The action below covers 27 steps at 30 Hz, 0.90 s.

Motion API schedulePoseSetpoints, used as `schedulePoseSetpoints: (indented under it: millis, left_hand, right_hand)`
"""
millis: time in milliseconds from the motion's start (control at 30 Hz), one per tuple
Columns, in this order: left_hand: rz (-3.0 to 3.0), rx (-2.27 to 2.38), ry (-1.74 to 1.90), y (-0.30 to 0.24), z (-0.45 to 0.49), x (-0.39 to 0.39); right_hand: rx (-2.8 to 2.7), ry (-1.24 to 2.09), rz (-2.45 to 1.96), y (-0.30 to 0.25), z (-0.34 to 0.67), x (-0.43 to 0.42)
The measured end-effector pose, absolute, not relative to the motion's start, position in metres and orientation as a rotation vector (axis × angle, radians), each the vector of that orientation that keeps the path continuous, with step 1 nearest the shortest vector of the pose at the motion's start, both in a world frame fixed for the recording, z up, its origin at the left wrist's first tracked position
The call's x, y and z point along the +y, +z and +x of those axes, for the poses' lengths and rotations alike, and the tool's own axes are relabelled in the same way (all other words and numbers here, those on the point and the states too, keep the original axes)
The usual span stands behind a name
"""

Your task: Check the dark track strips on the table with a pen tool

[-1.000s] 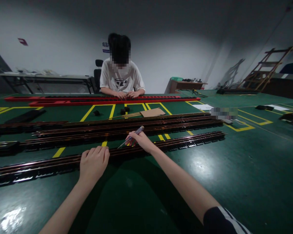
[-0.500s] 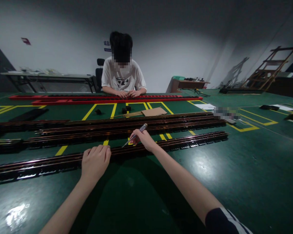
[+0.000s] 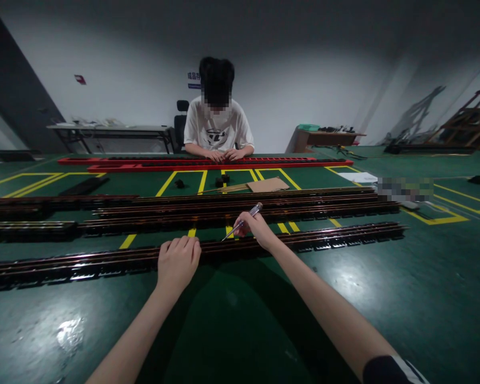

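Note:
A long black strip assembly with copper-coloured rods [image 3: 116, 261] runs across the green table in front of me. My left hand [image 3: 180, 261] is closed over it near the middle, fingers wrapped over its far side. To the right, my right hand [image 3: 253, 228] grips a screwdriver [image 3: 243, 222] with a clear handle, its slim shaft slanting down to the left. The screwdriver's tip is close to the strip's far edge; I cannot tell whether it touches. Behind lie several similar long black strips [image 3: 304, 205] side by side.
Across the green table [image 3: 232, 330], a person [image 3: 218, 125] works with both hands at red trays [image 3: 144, 167]. Brown cardboard [image 3: 269, 185], small black pieces [image 3: 223, 180], a black slab [image 3: 85, 186] and white paper [image 3: 358, 177] lie between.
The whole view has shifted, so everything appears further right. Both hands keep their places on the strip, and the screwdriver is held the same way.

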State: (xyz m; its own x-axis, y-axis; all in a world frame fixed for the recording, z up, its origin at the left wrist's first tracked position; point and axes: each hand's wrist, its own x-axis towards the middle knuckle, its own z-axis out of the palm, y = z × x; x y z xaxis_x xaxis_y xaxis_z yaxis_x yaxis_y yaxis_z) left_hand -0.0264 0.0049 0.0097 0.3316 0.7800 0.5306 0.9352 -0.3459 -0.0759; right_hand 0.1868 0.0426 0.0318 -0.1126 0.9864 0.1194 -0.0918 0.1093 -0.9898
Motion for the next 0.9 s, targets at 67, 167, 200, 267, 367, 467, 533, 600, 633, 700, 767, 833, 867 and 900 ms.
schedulePoseSetpoints:
  millis: [67, 167, 200, 267, 367, 467, 533, 600, 633, 700, 767, 833, 867, 900]
  left_hand:
    - [-2.230, -1.511, -0.591, 0.009, -0.027, 0.005]
    - [-2.209, -1.521, -0.605, 0.008, -0.026, 0.005]
    - [-2.213, -1.520, -0.606, 0.008, -0.026, 0.006]
    - [-2.228, -1.519, -0.609, 0.007, -0.027, 0.006]
    - [-2.252, -1.520, -0.620, 0.006, -0.029, 0.008]
    - [-2.265, -1.519, -0.632, 0.005, -0.029, 0.009]
    - [-2.258, -1.522, -0.638, 0.006, -0.029, 0.008]
    - [-2.244, -1.522, -0.646, 0.007, -0.028, 0.007]
    - [-2.237, -1.520, -0.648, 0.007, -0.027, 0.007]
    - [-2.230, -1.514, -0.647, 0.008, -0.026, 0.006]
    - [-2.235, -1.513, -0.642, 0.008, -0.026, 0.006]
    - [-2.240, -1.535, -0.641, 0.009, -0.026, 0.006]
    - [-2.244, -1.553, -0.641, 0.009, -0.026, 0.006]
    - [-2.245, -1.574, -0.640, 0.010, -0.026, 0.006]
  right_hand:
    - [-1.306, 1.239, -1.023, 0.033, 0.189, 0.043]
    - [-1.318, 1.229, -1.039, 0.035, 0.192, 0.043]
    - [-1.316, 1.229, -1.040, 0.035, 0.192, 0.043]
    - [-1.307, 1.229, -1.035, 0.036, 0.193, 0.043]
    - [-1.269, 1.222, -1.027, 0.035, 0.196, 0.044]
    - [-1.220, 1.210, -1.032, 0.032, 0.198, 0.046]
    - [-1.203, 1.205, -1.035, 0.030, 0.199, 0.046]
    - [-1.193, 1.201, -1.035, 0.030, 0.199, 0.046]
    - [-1.189, 1.199, -1.035, 0.030, 0.199, 0.046]
    - [-1.191, 1.199, -1.031, 0.031, 0.199, 0.045]
    - [-1.199, 1.201, -1.019, 0.032, 0.199, 0.044]
    - [-1.207, 1.202, -1.009, 0.032, 0.199, 0.043]
    - [-1.210, 1.202, -1.007, 0.033, 0.199, 0.043]
    - [-1.212, 1.201, -1.009, 0.033, 0.199, 0.043]
